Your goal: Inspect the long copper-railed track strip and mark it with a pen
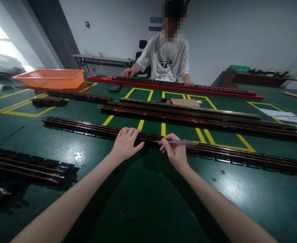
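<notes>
A long black rail strip with copper-coloured rods (229, 156) lies across the green table in front of me. My left hand (126, 143) rests on its middle part, palm down, with the fingers stretched out and the thumb apart. Just to the right, my right hand (175, 153) is closed around a small screwdriver with a clear handle (182, 143). Its thin shaft points left and reaches over the strip, towards my left thumb. Whether the tip touches the strip I cannot tell.
Beyond lie more long strips (196, 118) and a piece of cardboard (185, 102). Across the table a person (168, 57) has both hands at a red tray (239, 94). An orange basket (49, 79) stands back left. More strips (29, 165) lie near left.
</notes>
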Demonstrator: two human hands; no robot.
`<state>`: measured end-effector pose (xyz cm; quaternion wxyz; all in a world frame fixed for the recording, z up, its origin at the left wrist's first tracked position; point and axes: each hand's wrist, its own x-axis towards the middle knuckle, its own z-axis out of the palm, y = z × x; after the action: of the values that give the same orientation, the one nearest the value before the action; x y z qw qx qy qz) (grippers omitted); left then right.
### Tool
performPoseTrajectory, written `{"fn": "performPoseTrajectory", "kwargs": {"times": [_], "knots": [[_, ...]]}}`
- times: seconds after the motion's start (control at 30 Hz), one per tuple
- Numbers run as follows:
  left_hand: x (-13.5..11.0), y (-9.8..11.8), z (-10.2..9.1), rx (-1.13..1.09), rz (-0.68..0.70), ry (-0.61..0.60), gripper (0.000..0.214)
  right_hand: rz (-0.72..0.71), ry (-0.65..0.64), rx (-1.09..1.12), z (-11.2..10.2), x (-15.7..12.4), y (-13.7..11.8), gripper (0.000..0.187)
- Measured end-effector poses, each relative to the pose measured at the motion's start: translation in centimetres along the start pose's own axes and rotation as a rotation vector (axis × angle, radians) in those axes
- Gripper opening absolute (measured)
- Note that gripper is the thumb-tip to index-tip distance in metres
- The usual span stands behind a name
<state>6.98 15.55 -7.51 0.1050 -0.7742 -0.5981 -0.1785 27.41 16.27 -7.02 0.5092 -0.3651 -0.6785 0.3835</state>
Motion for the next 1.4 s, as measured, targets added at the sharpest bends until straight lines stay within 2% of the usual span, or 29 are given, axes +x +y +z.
{"fn": "performPoseTrajectory", "kwargs": {"times": [0.97,1.4], "knots": [[-0.09,-0.45,0.36,0.001,0.034,0.031,0.042,-0.036,-0.009,-0.035,0.10,0.01,0.18,0.018],[-0.34,-0.28,0.45,0.051,0.043,0.078,0.040,0.004,0.015,-0.010,0.07,-0.16,0.42,0.016]]}}
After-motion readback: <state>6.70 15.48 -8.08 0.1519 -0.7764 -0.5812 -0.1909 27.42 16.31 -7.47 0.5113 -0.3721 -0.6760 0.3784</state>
